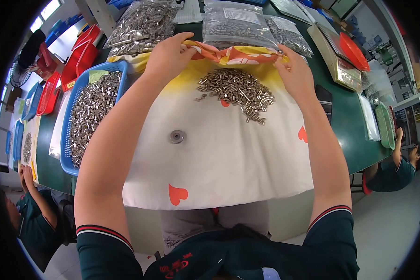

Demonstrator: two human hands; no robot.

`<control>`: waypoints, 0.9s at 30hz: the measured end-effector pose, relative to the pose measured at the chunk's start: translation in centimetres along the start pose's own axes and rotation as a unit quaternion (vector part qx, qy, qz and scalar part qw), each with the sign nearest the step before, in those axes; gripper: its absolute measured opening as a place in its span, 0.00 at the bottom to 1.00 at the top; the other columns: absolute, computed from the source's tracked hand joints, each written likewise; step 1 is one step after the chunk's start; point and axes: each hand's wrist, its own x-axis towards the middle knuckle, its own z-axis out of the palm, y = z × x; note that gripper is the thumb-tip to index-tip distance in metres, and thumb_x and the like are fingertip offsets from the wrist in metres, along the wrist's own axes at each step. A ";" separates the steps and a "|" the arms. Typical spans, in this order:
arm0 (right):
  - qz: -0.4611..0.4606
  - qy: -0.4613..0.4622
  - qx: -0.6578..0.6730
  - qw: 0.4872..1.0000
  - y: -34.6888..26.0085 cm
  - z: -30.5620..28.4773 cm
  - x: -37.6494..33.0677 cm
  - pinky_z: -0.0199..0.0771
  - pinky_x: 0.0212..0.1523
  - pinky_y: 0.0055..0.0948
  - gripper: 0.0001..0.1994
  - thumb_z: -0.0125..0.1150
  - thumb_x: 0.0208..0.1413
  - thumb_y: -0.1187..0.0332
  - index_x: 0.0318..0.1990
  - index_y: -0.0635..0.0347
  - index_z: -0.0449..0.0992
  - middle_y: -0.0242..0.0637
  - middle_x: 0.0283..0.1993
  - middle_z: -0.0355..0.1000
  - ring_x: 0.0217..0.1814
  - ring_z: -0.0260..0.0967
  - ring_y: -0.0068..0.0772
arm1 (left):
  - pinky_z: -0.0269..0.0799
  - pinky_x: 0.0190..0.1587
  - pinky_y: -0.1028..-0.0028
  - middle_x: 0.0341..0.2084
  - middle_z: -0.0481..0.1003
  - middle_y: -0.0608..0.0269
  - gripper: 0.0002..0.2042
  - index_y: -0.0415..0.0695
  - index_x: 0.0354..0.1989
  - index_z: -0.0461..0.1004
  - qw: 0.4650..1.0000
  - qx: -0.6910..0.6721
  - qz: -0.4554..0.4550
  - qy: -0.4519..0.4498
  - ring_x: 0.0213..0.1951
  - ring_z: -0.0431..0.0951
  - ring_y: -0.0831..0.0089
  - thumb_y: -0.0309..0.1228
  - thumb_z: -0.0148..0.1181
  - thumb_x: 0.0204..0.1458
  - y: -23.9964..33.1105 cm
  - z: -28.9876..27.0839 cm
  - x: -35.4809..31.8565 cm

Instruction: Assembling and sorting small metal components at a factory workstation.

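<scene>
Both my arms reach forward over a white cloth (210,168) with red hearts and a yellow, orange-patterned far edge. My left hand (169,57) pinches the bunched far edge on the left. Farther right, my right hand (295,72) grips the same edge between thumb and fingers. Between the hands the edge is gathered and raised a little. A heap of small silvery metal sleeves (238,91) lies on the cloth just nearer than the fold. A round grey metal part (177,136) with a centre hole sits alone, left of the middle.
A blue basket (64,140) full of metal sleeves stands left of my arm. Bags of metal parts (238,25) line the far side. Red bins (81,58) are at far left; a red tray (353,51) lies at right. People sit at both sides.
</scene>
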 end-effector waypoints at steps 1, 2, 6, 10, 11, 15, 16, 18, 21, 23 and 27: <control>-0.001 -0.001 0.000 1.000 -0.6 -0.5 -0.9 0.68 0.41 0.33 0.15 0.52 0.46 0.69 0.44 0.56 0.70 0.40 0.39 0.70 0.40 0.68 0.38 | 0.69 0.40 0.68 0.31 0.75 0.55 0.18 0.45 0.47 0.68 1.000 -0.007 0.002 -0.007 0.35 0.74 0.61 0.34 0.54 0.45 0.1 -0.3 -0.3; 0.080 -0.047 0.050 0.994 -1.5 -1.3 -2.0 0.66 0.44 0.33 0.16 0.52 0.48 0.68 0.47 0.55 0.68 0.43 0.43 0.68 0.44 0.66 0.39 | 0.69 0.40 0.69 0.33 0.75 0.55 0.20 0.45 0.48 0.67 1.000 -0.016 0.004 -0.012 0.36 0.75 0.62 0.35 0.54 0.45 0.4 -0.8 -0.6; 0.003 -0.152 -0.001 0.988 -1.6 1.1 -7.5 0.57 0.54 0.36 0.21 0.49 0.52 0.61 0.53 0.55 0.62 0.54 0.53 0.58 0.55 0.57 0.48 | 0.69 0.40 0.69 0.34 0.74 0.55 0.19 0.45 0.47 0.67 0.999 -0.029 0.013 0.003 0.34 0.75 0.63 0.35 0.55 0.45 1.7 -0.9 -1.6; 0.071 -0.156 -0.018 0.985 -2.4 3.7 -8.1 0.51 0.57 0.40 0.24 0.49 0.52 0.57 0.55 0.58 0.60 0.58 0.55 0.52 0.58 0.50 0.56 | 0.68 0.40 0.70 0.36 0.73 0.56 0.17 0.45 0.46 0.68 0.996 -0.079 0.011 0.027 0.35 0.74 0.65 0.32 0.55 0.45 1.7 -0.6 -3.5; 0.053 -0.150 -0.056 0.986 -2.5 4.4 -8.1 0.49 0.57 0.44 0.25 0.49 0.52 0.56 0.55 0.59 0.59 0.58 0.56 0.52 0.58 0.49 0.57 | 0.68 0.40 0.70 0.37 0.72 0.57 0.17 0.45 0.46 0.68 0.994 -0.099 0.024 0.042 0.36 0.74 0.65 0.31 0.56 0.45 1.6 -0.5 -4.0; 0.031 -0.128 -0.129 0.983 -3.6 5.9 -8.8 0.45 0.57 0.52 0.27 0.50 0.50 0.55 0.55 0.59 0.59 0.58 0.57 0.50 0.60 0.46 0.57 | 0.66 0.43 0.71 0.39 0.71 0.59 0.16 0.44 0.44 0.69 0.996 -0.079 0.046 0.010 0.41 0.72 0.64 0.31 0.56 0.45 1.8 -1.1 -6.7; 0.026 -0.128 -0.127 0.983 -4.0 6.0 -8.8 0.45 0.57 0.52 0.27 0.50 0.50 0.55 0.55 0.59 0.59 0.58 0.57 0.50 0.60 0.46 0.57 | 0.66 0.43 0.71 0.39 0.71 0.59 0.16 0.44 0.44 0.69 0.996 -0.077 0.043 0.014 0.41 0.72 0.64 0.31 0.56 0.45 1.6 -1.1 -7.2; 0.062 -0.134 -0.113 0.983 -5.1 6.0 -8.6 0.44 0.58 0.51 0.27 0.50 0.50 0.54 0.56 0.59 0.58 0.58 0.57 0.50 0.61 0.44 0.56 | 0.66 0.44 0.70 0.40 0.71 0.58 0.15 0.45 0.43 0.70 0.996 -0.060 0.059 -0.008 0.42 0.71 0.62 0.31 0.55 0.45 1.0 -0.6 -8.5; 0.044 -0.109 -0.107 0.987 -6.2 7.2 -8.7 0.42 0.59 0.51 0.27 0.49 0.50 0.55 0.55 0.59 0.59 0.58 0.57 0.50 0.62 0.43 0.56 | 0.66 0.43 0.68 0.40 0.71 0.59 0.14 0.45 0.41 0.71 0.996 -0.048 0.074 -0.009 0.41 0.71 0.60 0.31 0.56 0.44 0.8 -0.3 -10.1; 0.038 -0.103 -0.099 0.989 -7.3 8.0 -8.9 0.42 0.59 0.51 0.26 0.50 0.50 0.55 0.55 0.59 0.59 0.58 0.57 0.50 0.62 0.43 0.56 | 0.67 0.42 0.67 0.37 0.71 0.60 0.12 0.44 0.38 0.72 0.995 -0.025 0.097 -0.017 0.39 0.71 0.59 0.31 0.56 0.43 1.0 -0.4 -11.0; 0.043 -0.100 -0.068 0.992 -8.0 8.4 -8.6 0.43 0.60 0.48 0.25 0.51 0.50 0.57 0.54 0.59 0.60 0.58 0.58 0.50 0.62 0.43 0.56 | 0.66 0.42 0.68 0.37 0.72 0.58 0.11 0.40 0.36 0.72 0.994 -0.015 0.073 -0.081 0.39 0.71 0.57 0.27 0.56 0.42 1.7 -1.0 -12.4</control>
